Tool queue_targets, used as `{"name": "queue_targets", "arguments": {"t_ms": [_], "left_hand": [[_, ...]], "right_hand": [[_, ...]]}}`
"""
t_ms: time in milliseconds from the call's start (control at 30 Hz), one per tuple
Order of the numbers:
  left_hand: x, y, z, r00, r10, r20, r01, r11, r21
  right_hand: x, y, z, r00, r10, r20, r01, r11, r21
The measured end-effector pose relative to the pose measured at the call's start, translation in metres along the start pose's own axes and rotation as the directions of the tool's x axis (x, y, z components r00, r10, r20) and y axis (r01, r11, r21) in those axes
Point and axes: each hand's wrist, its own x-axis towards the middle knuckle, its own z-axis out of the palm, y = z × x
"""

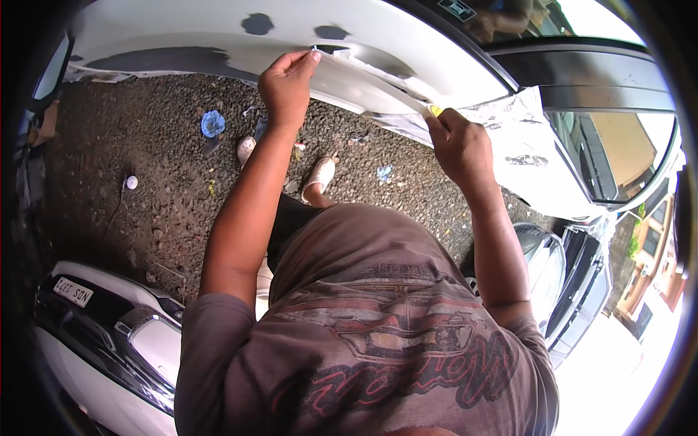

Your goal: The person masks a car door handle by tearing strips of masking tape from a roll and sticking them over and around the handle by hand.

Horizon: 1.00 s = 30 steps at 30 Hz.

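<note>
Left hand [315, 55] pinching pale strip [378, 84], right hand [440, 120] well apart, closed on perhaps its roll [435, 111], white car panel [425, 51] alongside

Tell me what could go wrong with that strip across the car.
The pale strip stretched between the left hand and the right hand might crease or end up crooked against the curved car side. The yellow item at the right hand could slip onto the gritty ground. The printed paper nearby might get snagged.
</note>
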Motion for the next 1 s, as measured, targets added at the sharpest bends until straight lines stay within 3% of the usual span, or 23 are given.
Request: {"name": "queue_targets", "arguments": {"t_ms": [67, 200, 300, 400, 467, 500, 567, 700, 1000], "left_hand": [[0.000, 0.002, 0.000, 0.995, -0.096, 0.012, 0.097, 0.993, -0.066], [0.001, 0.005, 0.000, 0.993, -0.119, 0.020, 0.120, 0.986, -0.117], [0.008, 0.001, -0.007, 0.972, -0.224, -0.077, 0.220, 0.974, -0.050], [0.011, -0.010, -0.019, 0.939, -0.328, -0.107, 0.313, 0.940, -0.134], [0.007, -0.018, -0.022, 0.986, 0.138, -0.090, -0.122, 0.980, 0.155], [0.001, -0.013, -0.020, 0.987, 0.136, -0.090, -0.121, 0.980, 0.156], [-0.011, 0.002, -0.010, 0.831, 0.556, 0.027, -0.506, 0.735, 0.451], [-0.013, -0.005, 0.001, 0.784, 0.612, 0.104, -0.563, 0.631, 0.533], [-0.013, 0.000, 0.005, 0.797, 0.593, 0.116, -0.568, 0.669, 0.480]], "right_hand": [[0.000, 0.001, 0.001, 1.000, -0.003, -0.001, 0.003, 1.000, -0.008], [-0.001, 0.001, 0.002, 1.000, 0.005, -0.005, -0.005, 1.000, -0.004], [-0.001, 0.002, 0.003, 1.000, -0.001, -0.010, 0.001, 1.000, -0.010], [-0.002, 0.003, 0.005, 1.000, -0.008, -0.023, 0.008, 1.000, -0.012], [-0.001, 0.004, 0.005, 1.000, -0.004, -0.024, 0.004, 1.000, -0.004], [-0.002, 0.004, 0.006, 1.000, 0.002, -0.022, -0.002, 1.000, 0.004], [-0.002, 0.004, 0.006, 1.000, 0.005, -0.013, -0.005, 1.000, -0.002], [-0.003, 0.002, 0.005, 1.000, 0.012, -0.012, -0.012, 1.000, 0.011], [-0.003, 0.002, 0.006, 0.999, 0.038, -0.014, -0.038, 0.997, -0.060]]}}
